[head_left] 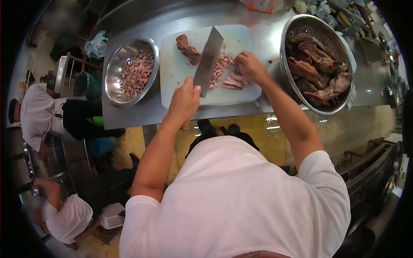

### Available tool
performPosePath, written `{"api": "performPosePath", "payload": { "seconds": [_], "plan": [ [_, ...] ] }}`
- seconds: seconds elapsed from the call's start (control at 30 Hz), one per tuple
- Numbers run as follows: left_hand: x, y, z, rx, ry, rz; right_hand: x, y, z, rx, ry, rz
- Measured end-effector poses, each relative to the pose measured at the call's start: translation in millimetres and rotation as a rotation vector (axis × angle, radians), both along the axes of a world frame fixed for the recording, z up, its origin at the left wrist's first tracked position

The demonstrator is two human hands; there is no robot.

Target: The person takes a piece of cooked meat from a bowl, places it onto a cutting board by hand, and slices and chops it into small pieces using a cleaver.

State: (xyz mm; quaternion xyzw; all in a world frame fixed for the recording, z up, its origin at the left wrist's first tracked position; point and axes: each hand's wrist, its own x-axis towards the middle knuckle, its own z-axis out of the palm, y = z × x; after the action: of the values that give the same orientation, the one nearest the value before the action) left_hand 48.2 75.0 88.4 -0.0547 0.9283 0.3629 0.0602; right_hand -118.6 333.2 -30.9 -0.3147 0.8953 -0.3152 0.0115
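Note:
My left hand [185, 101] is wrapped round the handle of a cleaver [208, 62], whose broad blade slants up across the white cutting board [172, 92]. Just right of the blade lies a heap of chopped meat [220, 66]. My right hand [249, 66] has its fingers curled down at the upper edge of some sliced meat [235, 81], and its fingertips are partly hidden. A larger brown piece of meat [188, 49] rests on the board left of the blade.
Left of the board stands a steel bowl [111, 81] of diced meat. To the right, a steel colander [289, 71] holds several large meat pieces. Both are on the steel table [172, 17]. Two people in white shirts [36, 109] are at the left.

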Motion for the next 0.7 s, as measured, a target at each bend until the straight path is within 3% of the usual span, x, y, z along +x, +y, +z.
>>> {"api": "performPosePath", "payload": {
  "seconds": [0.17, 0.33, 0.53, 0.63, 0.7],
  "plan": [
    [-0.8, 13.0, -2.1, -0.064, 0.043, -0.086, 67.6, 1.5, 18.9, -0.088, 0.040, -0.020],
    [1.3, 33.0, 10.4, -0.271, -0.090, -0.254, 82.8, -0.8, 14.5, -0.188, 0.127, -0.053],
    [12.1, 45.0, 41.3, -0.450, -0.168, -0.341, 75.2, 5.4, 22.1, -0.216, -0.017, 0.075],
    [11.6, 46.6, 34.5, -0.406, -0.199, -0.361, 73.2, 4.4, 10.4, -0.283, -0.018, 0.063],
    [-5.1, 55.2, -2.1, -0.406, -0.180, -0.359, 76.4, 5.4, 9.7, -0.293, -0.075, 0.064]
  ]
}}
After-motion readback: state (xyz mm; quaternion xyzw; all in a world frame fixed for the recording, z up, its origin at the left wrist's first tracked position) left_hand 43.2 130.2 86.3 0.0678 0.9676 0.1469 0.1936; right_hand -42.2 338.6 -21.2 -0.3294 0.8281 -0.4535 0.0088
